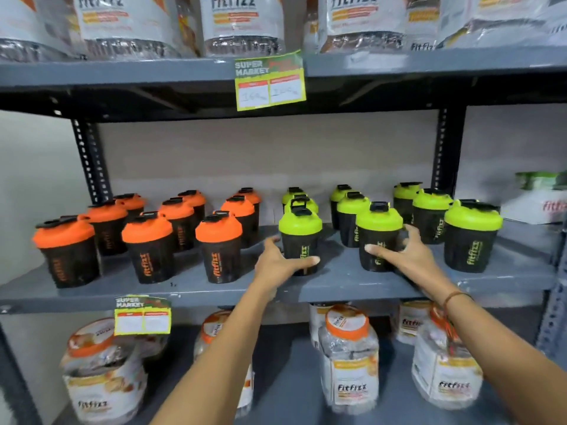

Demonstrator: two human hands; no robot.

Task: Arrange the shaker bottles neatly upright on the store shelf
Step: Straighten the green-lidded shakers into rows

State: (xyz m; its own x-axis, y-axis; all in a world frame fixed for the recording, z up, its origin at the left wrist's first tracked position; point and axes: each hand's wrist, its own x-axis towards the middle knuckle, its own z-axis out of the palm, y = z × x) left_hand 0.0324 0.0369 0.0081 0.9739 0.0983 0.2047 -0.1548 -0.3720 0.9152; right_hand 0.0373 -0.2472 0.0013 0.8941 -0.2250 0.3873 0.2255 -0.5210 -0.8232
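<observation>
The middle grey shelf point(340, 282) carries black shaker bottles, all upright. Several with orange lids point(218, 230) stand in rows on the left, and several with green lids point(472, 220) stand on the right. My left hand point(277, 263) is wrapped around the lower body of the front green-lid shaker point(300, 223), thumb across its front. My right hand point(405, 254) grips the neighbouring front green-lid shaker point(379, 222), thumb on its front and fingers round its right side. Both bottles rest on the shelf near its front edge.
Large white pouches point(242, 23) fill the shelf above, with a price tag point(270, 79) on its edge. Clear jars with orange lids point(348, 357) stand on the shelf below, beside another price tag point(142, 315). A white box point(540, 204) sits at far right.
</observation>
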